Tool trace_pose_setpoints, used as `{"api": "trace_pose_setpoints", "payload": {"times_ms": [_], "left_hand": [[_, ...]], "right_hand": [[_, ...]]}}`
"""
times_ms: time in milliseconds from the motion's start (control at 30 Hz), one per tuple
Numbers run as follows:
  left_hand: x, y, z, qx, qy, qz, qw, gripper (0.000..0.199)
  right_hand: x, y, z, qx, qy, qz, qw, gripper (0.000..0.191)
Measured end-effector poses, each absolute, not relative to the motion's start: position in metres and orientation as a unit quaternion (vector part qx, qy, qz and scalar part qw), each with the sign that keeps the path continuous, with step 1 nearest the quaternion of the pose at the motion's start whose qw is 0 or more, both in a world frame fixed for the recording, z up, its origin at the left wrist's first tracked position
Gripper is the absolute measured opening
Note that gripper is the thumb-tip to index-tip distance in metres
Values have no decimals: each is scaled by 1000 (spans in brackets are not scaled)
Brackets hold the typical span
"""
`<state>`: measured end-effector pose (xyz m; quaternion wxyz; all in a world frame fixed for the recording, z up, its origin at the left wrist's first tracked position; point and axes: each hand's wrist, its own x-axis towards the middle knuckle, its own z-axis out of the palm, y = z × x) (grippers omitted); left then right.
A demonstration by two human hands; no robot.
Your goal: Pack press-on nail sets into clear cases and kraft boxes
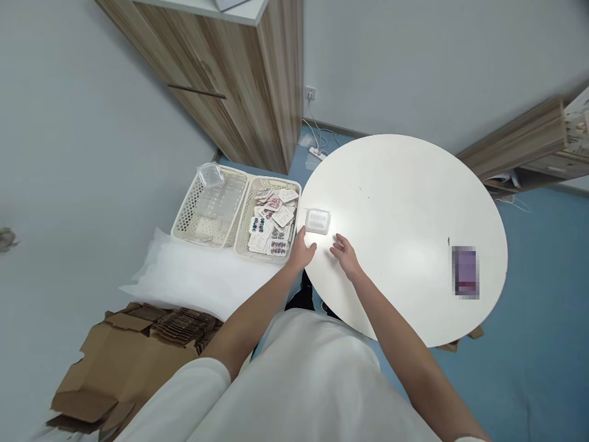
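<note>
A translucent case (317, 221) lies at the counter (400, 196)'s left edge, its sides running crosswise and away from the person; its long axis I cannot tell. The left hand (300, 252), thumb and fingers spread, is just beside its near-left corner; the right hand (346, 256) is near, fingers loosely parted.

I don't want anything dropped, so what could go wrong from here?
The plastic case lies near the edge of the white table, so a nudge from the left hand might knock it off. The cards are loosely heaped in their basket, so a bump could shift them.
</note>
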<state>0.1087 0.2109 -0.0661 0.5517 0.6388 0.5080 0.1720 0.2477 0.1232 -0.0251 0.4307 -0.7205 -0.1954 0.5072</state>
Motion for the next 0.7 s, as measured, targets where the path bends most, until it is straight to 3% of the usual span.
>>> {"api": "trace_pose_setpoints", "payload": {"times_ms": [333, 567, 700], "left_hand": [[110, 188, -58, 651, 532, 164, 516, 68], [101, 136, -34, 652, 486, 133, 566, 44], [89, 96, -22, 685, 486, 106, 532, 40]], "right_hand": [[249, 62, -23, -746, -185, 509, 387, 55], [257, 24, -26, -715, -229, 570, 334, 43], [265, 8, -18, -692, -273, 586, 321, 41]]}}
